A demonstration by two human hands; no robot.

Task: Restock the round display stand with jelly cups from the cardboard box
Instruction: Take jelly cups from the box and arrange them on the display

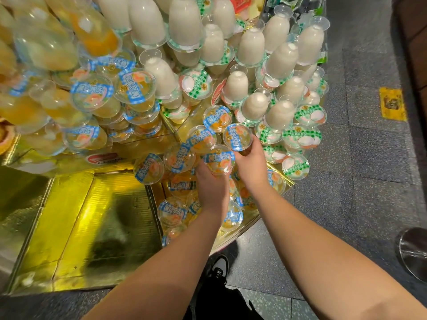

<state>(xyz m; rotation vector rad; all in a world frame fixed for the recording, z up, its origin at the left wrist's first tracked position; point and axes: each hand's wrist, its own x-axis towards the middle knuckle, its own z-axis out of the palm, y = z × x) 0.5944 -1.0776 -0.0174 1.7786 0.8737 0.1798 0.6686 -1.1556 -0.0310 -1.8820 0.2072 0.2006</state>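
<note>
The left hand (211, 188) holds one jelly cup (219, 160) from below, its fingers curled around the clear body, so this grip is closed on the cup. The right hand (250, 161) closes its grip on a second jelly cup (238, 136), pinching it at the lower side with the fingertips. Both cups are clear plastic with a round lid that has a blue checked band and a peach picture, and inside is pale yellow jelly with orange fruit pieces (the writing on the lids is too small to read). The two cups stand close together, just above the gold tier of the round display stand (111, 204), among other blue-lidded cups (178, 158) that lie in a loose pile there. To the right are green-lidded cups (301, 136) with white filling, many of them stacked upside down in columns. A dark shoe (219, 265) is visible on the grey floor (360, 158) below the arms.
</note>
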